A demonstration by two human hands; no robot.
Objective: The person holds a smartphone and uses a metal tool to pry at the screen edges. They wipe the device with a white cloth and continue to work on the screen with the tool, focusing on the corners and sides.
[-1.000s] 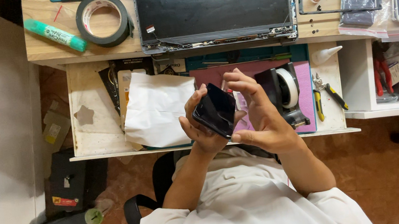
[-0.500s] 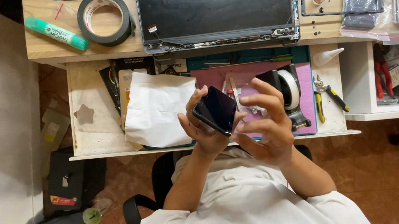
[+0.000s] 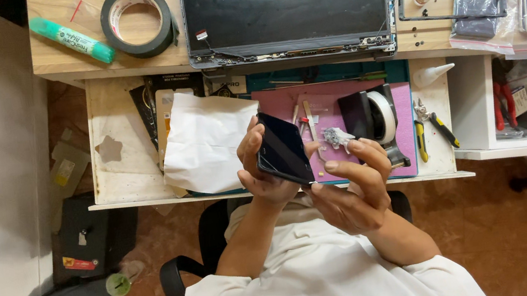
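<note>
Phone (image 3: 283, 150) between both hands, above mat (image 3: 339, 98), paper (image 3: 203, 143) leftward

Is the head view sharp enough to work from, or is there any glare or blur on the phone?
Head view: evenly lit and sharp; the dark phone in the left hand shows only a faint sheen, no strong glare; right hand is crisp; table edges bow slightly from wide-lens distortion.
</note>
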